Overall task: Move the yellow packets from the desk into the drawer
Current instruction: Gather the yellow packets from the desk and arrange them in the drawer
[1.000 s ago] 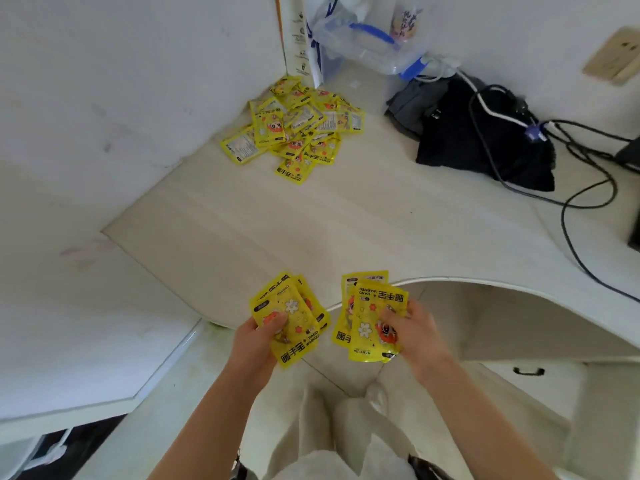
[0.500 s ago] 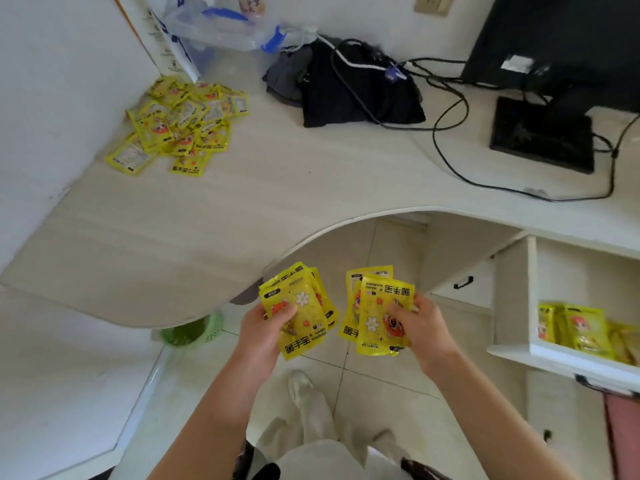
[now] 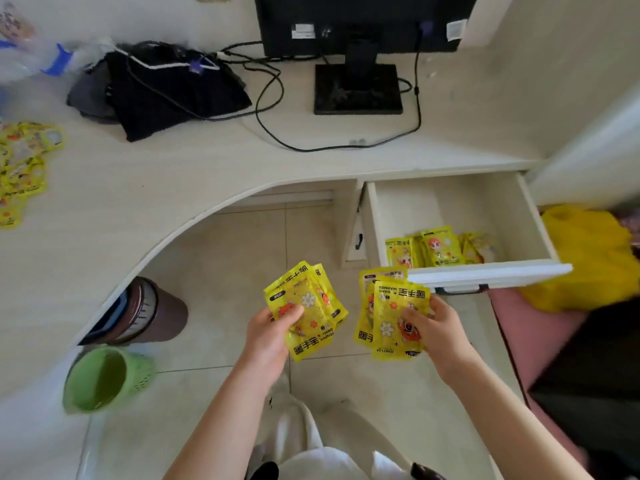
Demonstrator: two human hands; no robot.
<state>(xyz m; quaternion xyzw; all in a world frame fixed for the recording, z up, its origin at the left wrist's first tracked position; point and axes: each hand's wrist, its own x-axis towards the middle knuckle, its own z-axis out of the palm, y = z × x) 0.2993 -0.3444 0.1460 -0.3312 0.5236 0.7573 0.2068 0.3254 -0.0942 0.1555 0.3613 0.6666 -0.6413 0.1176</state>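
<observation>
My left hand point(image 3: 268, 336) grips a small fan of yellow hand-warmer packets point(image 3: 308, 306) above the tiled floor. A second stack of yellow packets point(image 3: 389, 317) is held in my right hand point(image 3: 438, 327), just below the front panel of the open white drawer point(image 3: 485, 271). Several yellow packets point(image 3: 434, 249) lie inside the drawer near its front. A pile of yellow packets point(image 3: 24, 168) remains on the desk at the far left edge of view.
On the curved white desk point(image 3: 173, 174) stand a black monitor point(image 3: 360, 26) on its base, cables and a black cloth bundle point(image 3: 166, 91). A brown bin point(image 3: 149, 313) and a green basket point(image 3: 104, 379) sit on the floor at left. A yellow bag point(image 3: 588, 258) lies at right.
The view has swung right from the desk pile to the open drawer. Both hands, still holding packets, now sit close to the drawer front.
</observation>
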